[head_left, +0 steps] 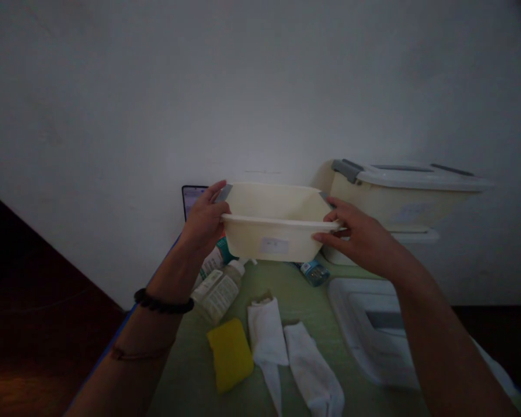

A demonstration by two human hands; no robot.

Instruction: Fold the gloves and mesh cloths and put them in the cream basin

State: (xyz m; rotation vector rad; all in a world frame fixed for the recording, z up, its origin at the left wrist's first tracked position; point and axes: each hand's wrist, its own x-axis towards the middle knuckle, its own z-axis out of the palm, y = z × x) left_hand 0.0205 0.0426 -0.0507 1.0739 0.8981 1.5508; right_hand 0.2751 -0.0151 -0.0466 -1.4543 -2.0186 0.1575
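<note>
A cream plastic storage bin (247,242) with a small pale label on its front is held up in front of me, its open top tilted toward me. My left hand (206,217) grips its left end near a grey handle. At the right end, my right hand (349,229) closes round the rim, thumb on the front. Below the bin lie a clear bottle (219,292) with a white pump top, a yellow cloth (231,354), a white sock (267,330) and another white sock (315,370). A blue-labelled bottle (315,272) lies partly behind the bin.
A lidded cream bin (399,202) with grey latches stands against the wall at right. A loose grey-white lid (364,324) lies under my right forearm. A phone (193,197) leans on the wall behind my left hand. Green cloth (295,301) covers the table.
</note>
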